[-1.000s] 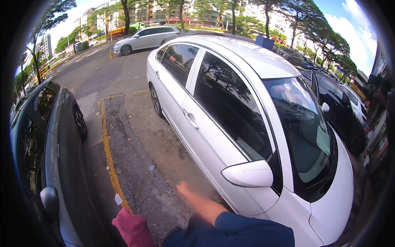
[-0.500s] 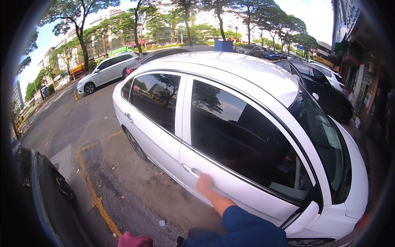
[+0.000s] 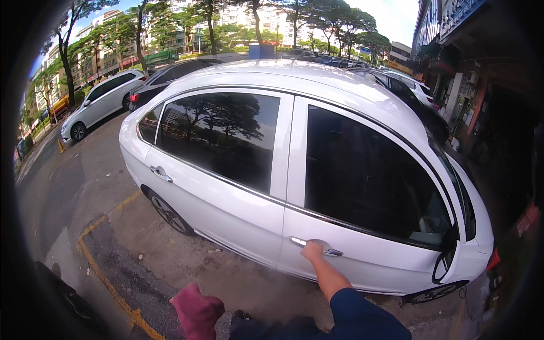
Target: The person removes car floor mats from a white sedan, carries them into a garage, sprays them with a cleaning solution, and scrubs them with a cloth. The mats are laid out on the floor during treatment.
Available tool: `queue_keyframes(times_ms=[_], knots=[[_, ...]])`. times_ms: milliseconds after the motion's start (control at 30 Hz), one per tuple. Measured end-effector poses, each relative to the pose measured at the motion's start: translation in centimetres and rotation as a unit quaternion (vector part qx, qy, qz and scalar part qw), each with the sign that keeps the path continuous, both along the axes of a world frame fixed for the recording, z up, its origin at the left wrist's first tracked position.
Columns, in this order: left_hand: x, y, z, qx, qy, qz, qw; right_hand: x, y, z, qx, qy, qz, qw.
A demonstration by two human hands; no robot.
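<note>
A white car [image 3: 226, 192] stands side-on in front of me, its windows dark. My right hand [image 3: 311, 249] is closed around the chrome door handle [image 3: 334, 252] of the front door, which sits flush with the body. A bare forearm and dark blue sleeve lead up to it. Lower left, maroon fabric [image 3: 197, 310] covers the place of my left hand; its fingers are hidden, and whether this is a cloth or a mitt I cannot make out. The rear door handle [image 3: 161, 174] is untouched.
A side mirror [image 3: 443, 265] sticks out on the right, above the front wheel [image 3: 436, 292]. A yellow line [image 3: 107, 281] marks the ground on the left, beside a dark vehicle [image 3: 73, 300]. Behind are a white SUV [image 3: 102, 102], other parked cars and shopfronts.
My view has shifted toward the car's rear, showing more of the back door. My right hand has moved onto the front handle and closed around it. The maroon fabric has risen further into view.
</note>
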State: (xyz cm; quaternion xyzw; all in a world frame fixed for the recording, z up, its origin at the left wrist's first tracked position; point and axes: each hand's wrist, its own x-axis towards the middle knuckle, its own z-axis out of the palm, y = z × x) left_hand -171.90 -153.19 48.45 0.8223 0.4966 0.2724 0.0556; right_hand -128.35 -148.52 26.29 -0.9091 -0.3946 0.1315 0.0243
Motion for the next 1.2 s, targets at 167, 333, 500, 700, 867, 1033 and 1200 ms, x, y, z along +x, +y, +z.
queue_keyframes(times_ms=[167, 333, 500, 700, 867, 1033, 1200], knots=[[-7.3, 8.5, -0.9, 0.057, 0.055, -0.15, 0.986, -4.8, -3.7, 0.8, 0.021, -0.052, -0.009, 0.998], [-11.5, 13.1, -0.6, 0.11, 0.082, -0.218, 0.966, -14.9, -11.8, -0.4, 0.081, -0.114, -0.001, 0.99], [-15.4, 13.0, -1.3, 0.138, 0.09, -0.28, 0.946, -26.1, -24.4, 1.1, 0.091, -0.146, -0.005, 0.985], [-19.5, 9.3, -2.6, 0.178, 0.128, -0.395, 0.892, -38.1, -39.7, 3.7, 0.053, -0.192, -0.131, 0.971], [-21.4, 9.3, -2.8, 0.222, 0.163, -0.451, 0.849, -48.3, -50.8, 4.4, 0.225, -0.167, -0.449, 0.849], [-18.1, 10.8, -3.0, 0.273, 0.15, -0.503, 0.806, -55.1, -48.3, 14.2, 0.732, -0.269, -0.397, 0.484], [-13.0, 12.6, -2.4, 0.324, 0.124, -0.543, 0.765, -52.8, -45.3, 20.9, 0.297, -0.706, -0.49, 0.417]])
